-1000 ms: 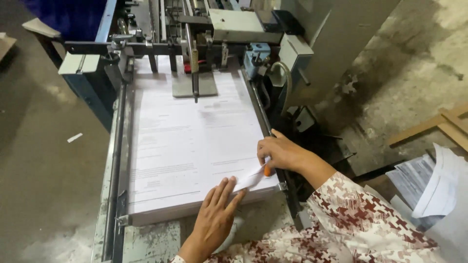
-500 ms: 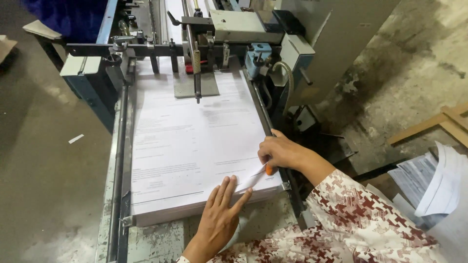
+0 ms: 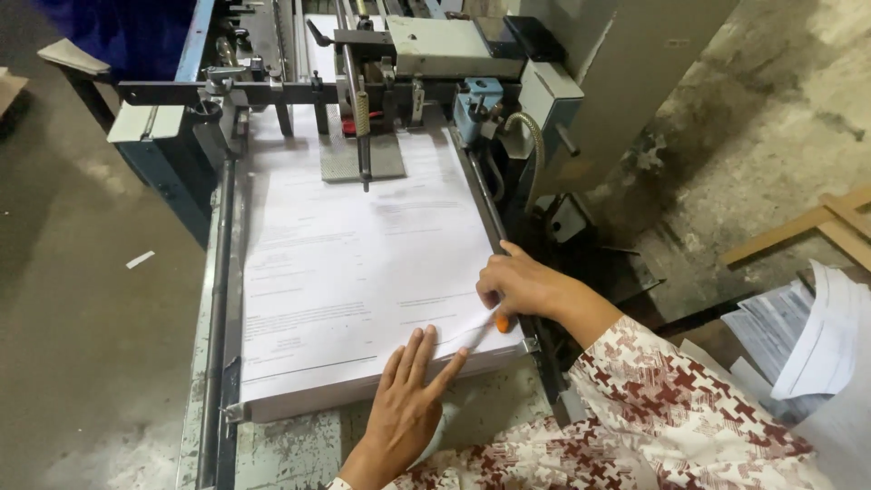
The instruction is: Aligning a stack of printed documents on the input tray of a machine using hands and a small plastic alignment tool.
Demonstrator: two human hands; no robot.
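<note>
paper stack point(image 3: 354, 272) top open, feeder head point(image 3: 363, 136) blocking rear

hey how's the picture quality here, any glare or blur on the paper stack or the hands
Head view: the paper stack is bright, nearly washed out, its print too faint to read; the left hand and right hand look sharp, with little motion blur; the floor at left is dim; straight machine edges bow slightly near the frame edges.

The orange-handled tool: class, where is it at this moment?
In the head view, the orange-handled tool sits in the right hand at the near right corner of the paper stack, just right of the left hand.
</note>
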